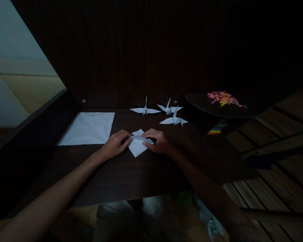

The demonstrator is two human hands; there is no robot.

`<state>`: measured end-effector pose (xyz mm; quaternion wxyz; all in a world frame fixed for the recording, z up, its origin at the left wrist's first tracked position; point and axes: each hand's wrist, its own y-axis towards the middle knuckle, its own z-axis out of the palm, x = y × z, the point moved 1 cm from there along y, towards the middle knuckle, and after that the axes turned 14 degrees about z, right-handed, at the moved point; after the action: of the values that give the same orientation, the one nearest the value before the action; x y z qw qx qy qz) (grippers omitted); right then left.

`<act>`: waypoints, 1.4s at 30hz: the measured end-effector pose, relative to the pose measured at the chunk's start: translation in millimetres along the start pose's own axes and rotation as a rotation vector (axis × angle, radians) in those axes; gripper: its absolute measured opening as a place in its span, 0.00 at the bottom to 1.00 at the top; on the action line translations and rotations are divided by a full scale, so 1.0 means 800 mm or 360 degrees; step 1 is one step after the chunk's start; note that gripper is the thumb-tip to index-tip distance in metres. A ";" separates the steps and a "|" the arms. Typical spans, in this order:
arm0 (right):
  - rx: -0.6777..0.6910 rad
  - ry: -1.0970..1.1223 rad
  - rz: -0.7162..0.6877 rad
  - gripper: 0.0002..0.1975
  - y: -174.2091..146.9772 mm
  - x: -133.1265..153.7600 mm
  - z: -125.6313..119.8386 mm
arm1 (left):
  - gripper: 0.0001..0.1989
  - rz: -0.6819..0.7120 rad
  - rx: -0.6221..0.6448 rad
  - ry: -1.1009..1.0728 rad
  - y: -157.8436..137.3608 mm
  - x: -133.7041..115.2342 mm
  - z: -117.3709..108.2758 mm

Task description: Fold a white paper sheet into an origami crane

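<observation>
A small folded piece of white paper point(137, 148) lies on the dark desk between my hands, with one corner pointing towards me and a raised fold across its middle. My left hand point(117, 144) pinches its left corner between thumb and fingers. On the other side, my right hand point(158, 140) grips the right corner, thumb in front and fingers behind. Farther back stand three white paper cranes: one at the left point(145, 110), another to its right point(168, 109), and a third point(175, 120) nearer to me.
A creased white sheet point(91, 127) lies flat at the left, near the desk's side panel point(35, 117). At the right, a dark rounded shelf point(199, 102) bears a heap of small colourful pieces point(224, 98). Wooden slats point(280, 134) show beyond the desk's right edge.
</observation>
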<state>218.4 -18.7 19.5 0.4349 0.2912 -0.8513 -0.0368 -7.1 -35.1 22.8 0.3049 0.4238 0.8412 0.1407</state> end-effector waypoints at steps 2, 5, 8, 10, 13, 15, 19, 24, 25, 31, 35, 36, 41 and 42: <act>0.0072 -0.0018 -0.0083 0.25 -0.004 0.003 -0.003 | 0.11 -0.0110 -0.0086 -0.0012 0.000 -0.001 -0.003; 0.0149 -0.0060 0.0066 0.46 -0.008 0.007 -0.007 | 0.11 -0.0319 -0.0276 -0.0069 0.001 -0.002 -0.008; 0.0147 0.0051 0.0177 0.47 -0.009 0.009 -0.007 | 0.11 -0.0437 -0.0485 -0.0275 0.004 -0.002 -0.010; 0.0071 0.0170 0.0249 0.38 -0.007 0.009 -0.004 | 0.11 -0.0496 -0.0592 -0.0475 0.007 -0.003 -0.010; -0.0090 0.0350 0.0417 0.23 -0.005 0.010 0.001 | 0.13 -0.0608 -0.0663 -0.0686 0.012 -0.007 -0.012; -0.0179 0.0477 0.0505 0.18 -0.005 0.013 0.004 | 0.13 -0.0662 -0.0668 -0.0710 0.014 -0.012 -0.015; -0.0314 0.0668 0.0631 0.13 -0.005 0.018 0.004 | 0.16 -0.0596 -0.0582 -0.0785 0.014 -0.024 -0.018; -0.0275 0.0975 0.0772 0.18 -0.002 0.015 0.004 | 0.21 -0.0574 -0.0575 -0.0980 0.014 -0.029 -0.009; -0.0224 0.1040 0.0790 0.20 -0.002 0.013 0.004 | 0.20 -0.0588 -0.0593 -0.1016 0.014 -0.027 -0.007; 0.0079 0.1330 0.0766 0.34 0.000 0.009 0.007 | 0.24 -0.0696 -0.0588 -0.1002 0.014 -0.018 -0.007; 0.0097 0.1336 0.0831 0.25 0.001 0.008 0.012 | 0.26 -0.0747 -0.0579 -0.1058 0.013 -0.016 -0.007; 0.0073 0.1319 0.0849 0.21 0.001 0.007 0.013 | 0.26 -0.0765 -0.0569 -0.1080 0.013 -0.016 -0.007; -0.0042 0.1205 0.0879 0.13 0.003 0.010 0.012 | 0.26 -0.0833 -0.0490 -0.1123 0.013 -0.018 -0.007; -0.0042 0.1194 0.0891 0.13 0.003 0.011 0.012 | 0.25 -0.0827 -0.0484 -0.1126 0.013 -0.018 -0.007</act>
<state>206.0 -22.9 21.0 0.7096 0.0378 -0.6804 0.1790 2.1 -40.7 38.1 0.6571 0.1713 0.7336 0.0280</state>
